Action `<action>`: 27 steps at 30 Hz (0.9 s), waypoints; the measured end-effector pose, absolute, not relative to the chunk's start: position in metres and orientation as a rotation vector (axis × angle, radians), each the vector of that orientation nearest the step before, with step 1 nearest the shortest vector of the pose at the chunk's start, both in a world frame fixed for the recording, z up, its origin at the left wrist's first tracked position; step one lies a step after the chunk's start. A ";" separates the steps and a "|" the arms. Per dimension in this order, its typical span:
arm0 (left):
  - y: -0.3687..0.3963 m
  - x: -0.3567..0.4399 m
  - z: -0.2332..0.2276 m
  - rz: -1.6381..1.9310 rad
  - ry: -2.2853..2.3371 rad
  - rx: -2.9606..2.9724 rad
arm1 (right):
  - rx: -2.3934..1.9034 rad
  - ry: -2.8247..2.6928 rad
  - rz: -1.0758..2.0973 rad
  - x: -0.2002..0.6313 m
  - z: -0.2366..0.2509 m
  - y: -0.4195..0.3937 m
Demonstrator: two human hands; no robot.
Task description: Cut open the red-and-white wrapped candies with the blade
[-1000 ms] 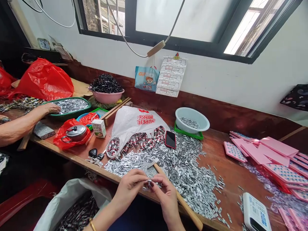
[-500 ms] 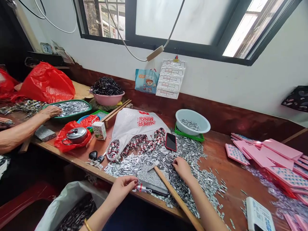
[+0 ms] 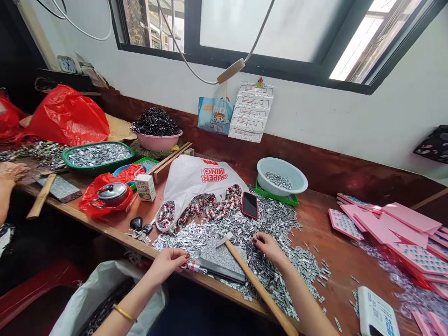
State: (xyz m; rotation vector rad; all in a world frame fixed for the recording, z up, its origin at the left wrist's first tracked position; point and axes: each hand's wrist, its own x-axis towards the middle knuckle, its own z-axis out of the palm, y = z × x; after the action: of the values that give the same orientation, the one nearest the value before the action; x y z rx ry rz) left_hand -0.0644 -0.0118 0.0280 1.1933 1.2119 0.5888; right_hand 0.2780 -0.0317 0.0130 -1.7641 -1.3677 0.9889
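Note:
My left hand (image 3: 167,262) pinches a small red-and-silver metal piece (image 3: 193,266) at the near edge of a grey stone slab (image 3: 219,259) on the wooden bench. My right hand (image 3: 268,246) rests with fingertips down in a wide heap of small silver metal pieces (image 3: 276,261), just right of the hammer. The hammer (image 3: 255,283) lies across the slab, its wooden handle running toward me. Whether the right fingers hold a piece is hidden.
A white plastic bag (image 3: 196,179) spills red-and-silver pieces; a phone (image 3: 249,205) lies beside it. Pale bowl (image 3: 282,173), pink cards (image 3: 392,224), a white device (image 3: 377,312), keys (image 3: 140,226), a small pot (image 3: 111,192) on red plastic. Another person's hand (image 3: 12,171) at far left.
My hands separated from in front of me: the left brought its piece down to the slab's edge, the right reached into the silver heap. The other person's hand withdrew from the green tray.

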 end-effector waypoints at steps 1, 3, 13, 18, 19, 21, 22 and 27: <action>-0.011 -0.064 0.026 0.584 1.216 1.184 | -1.698 -1.320 1.052 0.276 0.015 -0.035; -0.010 -0.064 0.024 0.566 1.212 1.179 | -1.576 -1.225 1.160 0.273 0.018 -0.043; -0.007 -0.058 0.027 0.537 1.197 1.176 | -1.184 -0.962 1.477 0.199 0.036 -0.069; -0.008 -0.056 0.028 0.524 1.188 1.186 | -1.198 -1.099 1.455 0.135 0.025 -0.066; -0.009 -0.056 0.027 0.524 1.187 1.188 | -1.245 -1.198 1.357 0.127 0.024 -0.064; -0.009 -0.056 0.027 0.529 1.187 1.195 | -1.335 -1.464 1.036 0.116 0.021 -0.063; -0.010 -0.057 0.026 0.533 1.187 1.198 | -1.354 -1.604 0.845 0.113 0.019 -0.062; -0.011 -0.055 0.024 0.545 1.176 1.217 | -1.244 -2.003 0.213 0.103 0.003 -0.059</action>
State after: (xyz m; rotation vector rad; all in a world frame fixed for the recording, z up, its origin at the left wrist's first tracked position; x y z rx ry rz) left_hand -0.0554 -0.0112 0.0244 1.2167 1.1762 0.5449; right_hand 0.1034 -0.0589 0.0027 -1.2441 -2.0027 0.2131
